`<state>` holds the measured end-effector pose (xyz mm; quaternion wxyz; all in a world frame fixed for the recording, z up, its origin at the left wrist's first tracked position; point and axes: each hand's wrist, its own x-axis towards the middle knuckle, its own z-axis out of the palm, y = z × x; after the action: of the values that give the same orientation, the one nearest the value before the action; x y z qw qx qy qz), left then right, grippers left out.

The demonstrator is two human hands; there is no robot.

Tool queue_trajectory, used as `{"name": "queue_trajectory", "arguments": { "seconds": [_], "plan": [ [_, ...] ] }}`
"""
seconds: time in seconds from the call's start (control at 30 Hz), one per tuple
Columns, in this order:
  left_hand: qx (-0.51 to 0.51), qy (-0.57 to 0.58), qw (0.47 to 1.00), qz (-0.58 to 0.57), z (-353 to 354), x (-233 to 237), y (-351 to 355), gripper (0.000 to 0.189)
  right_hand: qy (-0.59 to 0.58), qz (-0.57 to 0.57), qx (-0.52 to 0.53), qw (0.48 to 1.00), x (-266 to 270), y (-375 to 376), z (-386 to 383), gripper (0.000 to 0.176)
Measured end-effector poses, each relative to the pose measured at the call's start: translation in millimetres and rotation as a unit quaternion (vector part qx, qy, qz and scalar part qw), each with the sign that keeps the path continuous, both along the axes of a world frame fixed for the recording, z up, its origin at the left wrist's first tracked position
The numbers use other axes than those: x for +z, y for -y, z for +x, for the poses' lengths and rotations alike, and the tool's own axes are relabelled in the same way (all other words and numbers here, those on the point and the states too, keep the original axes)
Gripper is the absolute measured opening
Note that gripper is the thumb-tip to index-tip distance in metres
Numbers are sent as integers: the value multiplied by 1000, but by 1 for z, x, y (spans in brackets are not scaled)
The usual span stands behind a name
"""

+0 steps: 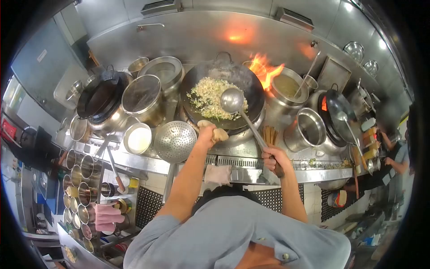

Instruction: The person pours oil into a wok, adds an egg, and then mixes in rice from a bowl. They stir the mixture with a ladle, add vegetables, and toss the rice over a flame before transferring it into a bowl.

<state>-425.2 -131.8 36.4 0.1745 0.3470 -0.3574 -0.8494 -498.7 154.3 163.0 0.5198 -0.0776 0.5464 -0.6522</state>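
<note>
A large black wok (253, 85) sits on the burner in the middle, with fried rice (208, 95) flecked with green spread over its bottom. My left hand (206, 136) is closed on a folded beige cloth (219, 134) at the wok's near rim. The cloth hides that part of the rim. My right hand (276, 160) is wrapped round the handle of a metal ladle (232, 99). The ladle's bowl lies over the right side of the rice. Tall flames (265, 71) rise just behind the wok's right edge.
A perforated strainer (175, 141) and a bowl of white liquid (138, 138) stand left of the wok. A steel pot (306, 130) and a second wok (340, 112) are at the right. Several seasoning tins (87, 193) fill the left rack. A co-worker (398, 157) stands far right.
</note>
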Motion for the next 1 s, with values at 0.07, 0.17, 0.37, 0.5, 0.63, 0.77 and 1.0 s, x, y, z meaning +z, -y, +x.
{"name": "queue_trajectory", "arguments": {
  "seconds": [0.07,0.17,0.37,0.5,0.63,0.77,1.0],
  "plan": [
    [-14,-21,998,65,16,-21,-14,26,26,26,-32,999,-48,5,-9,34],
    [32,-67,986,149,46,21,-60,23,-445,261,111,849,-10,23,17,59],
    [21,-82,992,99,53,45,-63,16,-552,305,352,691,96,-51,37,65],
    [8,-140,989,44,43,-23,-81,2,-623,376,229,646,20,36,17,69],
    [28,-137,988,65,93,19,-112,8,-586,264,171,747,77,2,43,67],
    [-22,-93,992,81,41,1,-46,8,-547,271,227,759,114,-42,57,66],
    [-37,-67,989,125,38,63,-51,5,-532,313,295,730,77,0,22,65]
  ]
}}
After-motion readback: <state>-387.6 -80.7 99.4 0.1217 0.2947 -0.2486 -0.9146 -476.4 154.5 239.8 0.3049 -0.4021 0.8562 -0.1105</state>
